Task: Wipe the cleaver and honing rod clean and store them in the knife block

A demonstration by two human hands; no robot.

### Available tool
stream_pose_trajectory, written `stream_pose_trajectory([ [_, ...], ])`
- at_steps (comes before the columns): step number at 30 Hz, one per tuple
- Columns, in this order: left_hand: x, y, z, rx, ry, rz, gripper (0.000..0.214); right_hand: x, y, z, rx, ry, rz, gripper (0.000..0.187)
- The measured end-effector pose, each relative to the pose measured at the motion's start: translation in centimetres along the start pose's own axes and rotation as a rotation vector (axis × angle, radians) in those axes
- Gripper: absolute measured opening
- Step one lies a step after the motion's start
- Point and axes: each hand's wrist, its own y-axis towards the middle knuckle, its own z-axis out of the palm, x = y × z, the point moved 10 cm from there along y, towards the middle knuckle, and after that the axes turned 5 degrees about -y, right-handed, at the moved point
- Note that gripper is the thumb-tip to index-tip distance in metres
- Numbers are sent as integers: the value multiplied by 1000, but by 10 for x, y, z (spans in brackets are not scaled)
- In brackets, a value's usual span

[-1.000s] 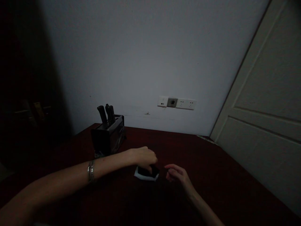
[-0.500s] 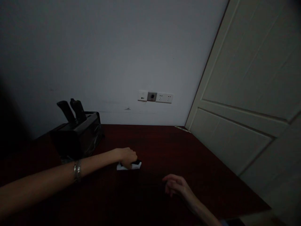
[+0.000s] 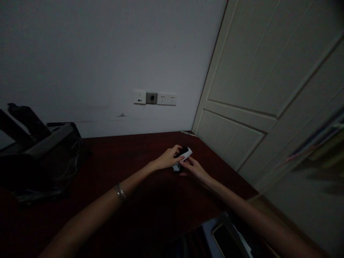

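A small black-and-white object [image 3: 183, 154] is held just above the dark red table [image 3: 129, 154], near its far right part. My left hand [image 3: 170, 158] grips it from the left, fingers curled round it. My right hand [image 3: 192, 166] pinches its lower right side. I cannot make out what the object is in the dim light. A bracelet [image 3: 119, 192] sits on my left wrist.
A black knife block [image 3: 40, 150] with dark handles stands at the left against the white wall. A row of wall sockets [image 3: 155, 98] is behind the table. A cream panelled door [image 3: 258, 107] closes the right side. A phone [image 3: 227, 239] lies at the bottom edge.
My left hand has lifted the object off the table and carried it right and farther away. My right hand has come up to grip it too. The view has swung to the right.
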Motion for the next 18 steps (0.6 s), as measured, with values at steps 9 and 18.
stream_pose_trajectory([
  [9,44,23,42,-20,-390,-181,23,-14,10,-82,-118,-221,-28,30],
  [18,46,27,34,-159,-186,-59,14,6,12,-130,-157,-502,-229,24],
])
